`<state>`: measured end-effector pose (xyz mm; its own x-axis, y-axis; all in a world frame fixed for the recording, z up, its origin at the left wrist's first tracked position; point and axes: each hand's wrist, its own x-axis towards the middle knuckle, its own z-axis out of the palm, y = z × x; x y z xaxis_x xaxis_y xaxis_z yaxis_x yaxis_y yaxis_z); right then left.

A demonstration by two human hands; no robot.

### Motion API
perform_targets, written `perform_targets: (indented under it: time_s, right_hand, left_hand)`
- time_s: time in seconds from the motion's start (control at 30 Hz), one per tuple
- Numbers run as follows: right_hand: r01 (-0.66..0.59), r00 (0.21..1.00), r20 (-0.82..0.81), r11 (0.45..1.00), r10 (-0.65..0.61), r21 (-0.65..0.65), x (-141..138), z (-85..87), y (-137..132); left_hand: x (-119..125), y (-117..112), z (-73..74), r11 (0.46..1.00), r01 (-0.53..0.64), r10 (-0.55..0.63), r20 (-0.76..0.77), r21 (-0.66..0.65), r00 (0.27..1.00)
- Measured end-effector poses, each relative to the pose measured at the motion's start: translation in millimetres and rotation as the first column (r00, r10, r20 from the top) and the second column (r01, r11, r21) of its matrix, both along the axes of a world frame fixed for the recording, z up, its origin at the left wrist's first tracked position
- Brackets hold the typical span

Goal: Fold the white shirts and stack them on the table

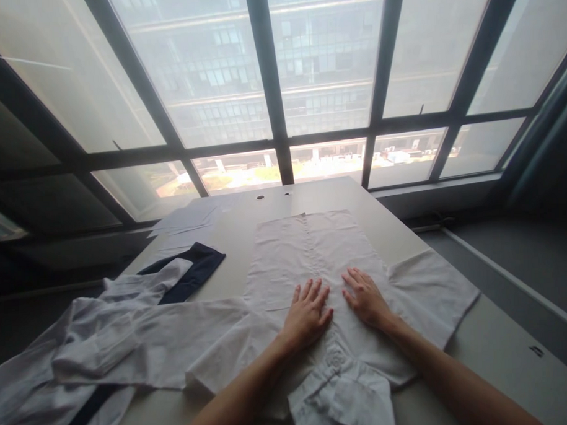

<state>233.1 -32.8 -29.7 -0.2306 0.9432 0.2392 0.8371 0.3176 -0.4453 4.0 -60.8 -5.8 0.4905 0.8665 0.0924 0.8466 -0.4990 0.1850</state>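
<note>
A white short-sleeved shirt (313, 255) lies spread flat, front up, on a pale table (395, 227), its collar toward me and its hem toward the window. My left hand (308, 311) rests flat on the shirt's chest, fingers spread, left of the button line. My right hand (366, 296) lies flat beside it, just right of the button line, fingers apart. Neither hand holds anything. One sleeve (435, 294) sticks out to the right.
A heap of white garments with dark navy trim (129, 317) covers the table's left side. More folded pale cloth (186, 219) lies at the far left corner. Large windows (279, 82) stand behind the table. Grey floor (521, 247) drops away on the right.
</note>
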Motion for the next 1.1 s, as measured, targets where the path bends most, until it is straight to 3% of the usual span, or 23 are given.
perform_targets:
  time_s: [1.1]
  right_hand:
    - [0.007,0.999,0.047,1.0,-0.007,0.005,-0.5,1.8,-0.9]
  left_hand:
    - [0.1,-0.1,0.4,1.0,-0.004,0.005,0.02,-0.005,1.0]
